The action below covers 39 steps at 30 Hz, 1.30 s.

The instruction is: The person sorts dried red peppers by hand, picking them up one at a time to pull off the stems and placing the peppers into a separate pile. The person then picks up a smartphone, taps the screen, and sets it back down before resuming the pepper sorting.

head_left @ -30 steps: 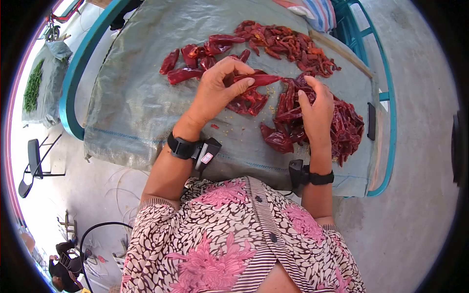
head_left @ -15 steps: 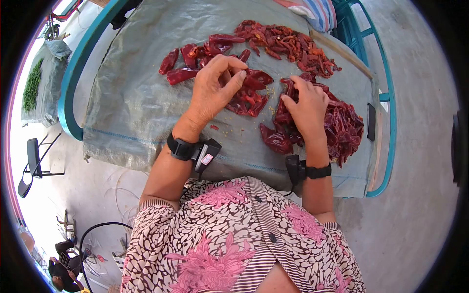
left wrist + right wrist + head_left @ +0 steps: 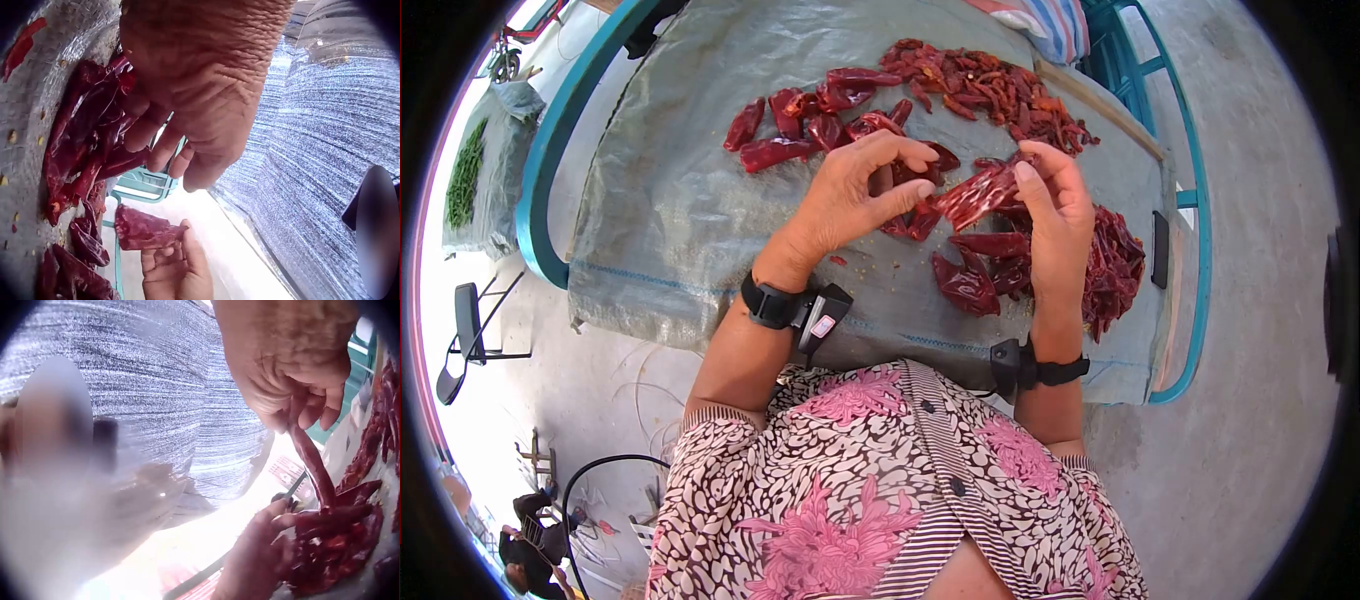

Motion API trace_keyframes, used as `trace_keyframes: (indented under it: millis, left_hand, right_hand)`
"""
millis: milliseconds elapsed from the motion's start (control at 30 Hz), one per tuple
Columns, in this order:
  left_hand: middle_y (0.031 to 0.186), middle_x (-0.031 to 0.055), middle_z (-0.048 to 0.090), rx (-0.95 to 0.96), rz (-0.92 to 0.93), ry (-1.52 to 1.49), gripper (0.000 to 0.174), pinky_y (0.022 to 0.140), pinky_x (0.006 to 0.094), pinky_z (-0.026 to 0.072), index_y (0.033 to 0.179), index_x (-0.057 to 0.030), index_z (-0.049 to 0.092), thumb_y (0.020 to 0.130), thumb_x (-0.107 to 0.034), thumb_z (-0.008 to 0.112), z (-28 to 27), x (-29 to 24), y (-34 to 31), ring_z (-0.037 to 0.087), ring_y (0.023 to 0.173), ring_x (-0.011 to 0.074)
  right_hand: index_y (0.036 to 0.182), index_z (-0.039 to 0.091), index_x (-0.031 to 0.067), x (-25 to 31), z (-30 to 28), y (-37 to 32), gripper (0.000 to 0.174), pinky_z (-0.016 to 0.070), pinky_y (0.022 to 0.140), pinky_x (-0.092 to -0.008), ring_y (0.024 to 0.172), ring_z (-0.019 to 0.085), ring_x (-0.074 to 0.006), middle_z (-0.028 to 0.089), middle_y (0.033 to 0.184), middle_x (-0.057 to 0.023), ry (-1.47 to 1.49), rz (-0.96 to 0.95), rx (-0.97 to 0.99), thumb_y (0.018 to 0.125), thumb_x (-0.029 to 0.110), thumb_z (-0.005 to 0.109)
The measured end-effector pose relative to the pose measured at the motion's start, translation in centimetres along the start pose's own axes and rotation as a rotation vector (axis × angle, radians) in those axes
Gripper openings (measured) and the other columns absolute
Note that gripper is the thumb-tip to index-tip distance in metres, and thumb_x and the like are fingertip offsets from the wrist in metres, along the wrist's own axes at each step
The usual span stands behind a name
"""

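Note:
The right hand point(image 3: 1062, 215) pinches the tip of a dark red dried pepper point(image 3: 980, 197), whose wide end points toward the left hand. In the left wrist view that pepper point(image 3: 147, 229) hangs from the right fingertips. The left hand point(image 3: 850, 190) hovers over a small group of red peppers point(image 3: 920, 215), its fingers bent and its thumb apart from them, with nothing seen in its grip. Below the right hand lies the pile of dark peppers point(image 3: 1112, 262). In the right wrist view the pinched pepper point(image 3: 314, 467) reaches down beside the left hand point(image 3: 253, 556).
Whole red peppers point(image 3: 775, 152) lie at the upper left of the grey-green sheet point(image 3: 690, 180), and a heap of smaller red pieces point(image 3: 1000, 90) at the back. A black flat object point(image 3: 1160, 248) sits at the right edge. Teal rails point(image 3: 550, 170) flank the sheet.
The right hand has risen from the dark pile with a pepper in its fingers. The pepper that the left hand held has left its grip, and that hand has shifted slightly rightward.

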<state>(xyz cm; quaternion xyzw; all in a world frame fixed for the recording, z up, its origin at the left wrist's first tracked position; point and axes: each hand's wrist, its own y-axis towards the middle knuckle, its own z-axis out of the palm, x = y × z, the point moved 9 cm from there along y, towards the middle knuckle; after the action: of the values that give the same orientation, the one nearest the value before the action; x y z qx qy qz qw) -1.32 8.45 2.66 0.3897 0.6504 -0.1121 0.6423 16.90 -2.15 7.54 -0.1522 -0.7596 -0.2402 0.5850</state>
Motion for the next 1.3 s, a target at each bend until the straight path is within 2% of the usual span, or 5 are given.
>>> trace_keyframes:
  millis: [367,600,800,1100,1300]
  left_hand:
    - [0.098,0.0009,0.073,0.267,-0.221,-0.296,0.029,0.075,0.0224,0.0525,0.126,-0.0054,0.067,0.097,-0.008,0.071,3.2,1.2,-0.7,0.064,0.084,0.005]
    - [0.101,0.003,0.07,-0.134,-0.004,0.082,0.028,0.073,0.024,0.05,0.122,-0.006,0.068,0.094,-0.004,0.069,-1.0,0.2,-0.1,0.063,0.083,0.0084]
    - [0.099,0.0038,0.06,-0.363,0.047,0.247,0.031,0.068,0.026,0.0482,0.12,-0.0071,0.07,0.089,-0.002,0.073,-2.1,-0.1,-0.3,0.056,0.072,0.0114]
    - [0.096,0.0041,0.058,-0.462,0.016,0.23,0.02,0.066,0.0267,0.0459,0.109,-0.0048,0.072,0.09,0.001,0.069,-2.6,0.3,-0.4,0.053,0.069,0.0108]
    - [0.094,0.0034,0.058,-0.509,0.032,0.229,0.016,0.066,0.0271,0.0455,0.105,-0.004,0.071,0.091,0.003,0.067,-2.3,-0.1,-0.1,0.053,0.069,0.0102]
  right_hand:
    - [0.126,0.065,0.0035,-1.8,1.1,-0.2,0.025,0.0508,0.091,-0.0253,0.098,0.061,-0.0078,0.065,0.109,-0.0007,0.219,0.108,0.12,0.104,0.015,0.065]
    - [0.133,0.064,0.0095,-2.8,-2.8,2.7,0.04,0.0455,0.106,-0.0454,0.118,0.061,-0.0298,0.067,0.129,-0.012,-0.971,-0.285,0.039,0.095,0.021,0.07]
    - [0.13,0.068,0.0179,-6.1,-1.7,2.4,0.04,0.0358,0.111,-0.0531,0.123,0.057,-0.0328,0.067,0.125,-0.0088,-1.168,-0.172,0.155,0.09,0.02,0.073]
    - [0.12,0.071,0.0161,-5.2,-1.2,2.5,0.029,0.036,0.109,-0.0491,0.112,0.06,-0.029,0.07,0.115,-0.0061,-1.224,-0.339,0.201,0.092,0.017,0.07]
    - [0.121,0.071,0.0091,-1.8,-5.6,1.9,0.025,0.0477,0.099,-0.0429,0.105,0.066,-0.0307,0.073,0.112,-0.01,-0.716,-0.286,-0.187,0.097,0.012,0.064]
